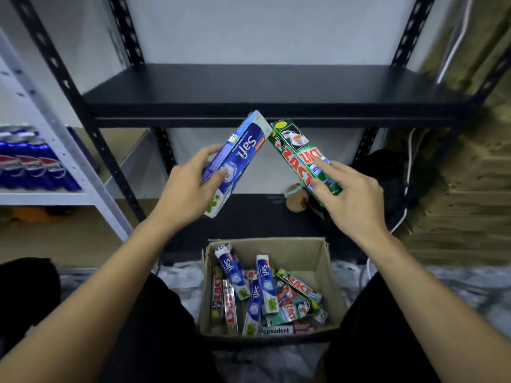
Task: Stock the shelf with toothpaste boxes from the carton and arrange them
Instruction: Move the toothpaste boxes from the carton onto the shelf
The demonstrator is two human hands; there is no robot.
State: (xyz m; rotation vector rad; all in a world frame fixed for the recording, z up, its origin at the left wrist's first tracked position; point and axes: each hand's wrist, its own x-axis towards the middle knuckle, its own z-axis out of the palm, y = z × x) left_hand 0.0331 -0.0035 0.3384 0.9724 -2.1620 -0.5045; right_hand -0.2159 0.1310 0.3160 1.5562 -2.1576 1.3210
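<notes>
– Fingers (206,154) and thumb of your left hand (190,189) were curled round the blue Safi box (240,153), gripping its lower half.
– And your right hand (354,200) pinched the green Zact box (297,152): two fingers lay long on its printed face, and the thumb pressed at its lower edge.
– What stood around you?
– The black shelf (262,87) lay ahead, its front lip just above the upper ends of both boxes. To your left stood a white rack (83,172) with blue cans (30,164). To your right were a brown stack (470,194) and a white cable (406,189). On the lower board, past the green box, sat a small brown round thing (296,201), too blurred to name.
– How did you hold your arms?
– Your bare forearms (110,286) reached forward from the lower corners, with both hands raised in the air above the carton (312,252). You tilted the two boxes toward each other like a roof. Their top ends touched or very nearly did; the view did not settle which.
– And the carton itself?
– It stood open on the floor between your dark-clad legs. Toothpaste boxes (262,288) lay jumbled inside it: blue Safi, green and red Zact, and one white Pepsodent box (276,330) along the near wall
</notes>
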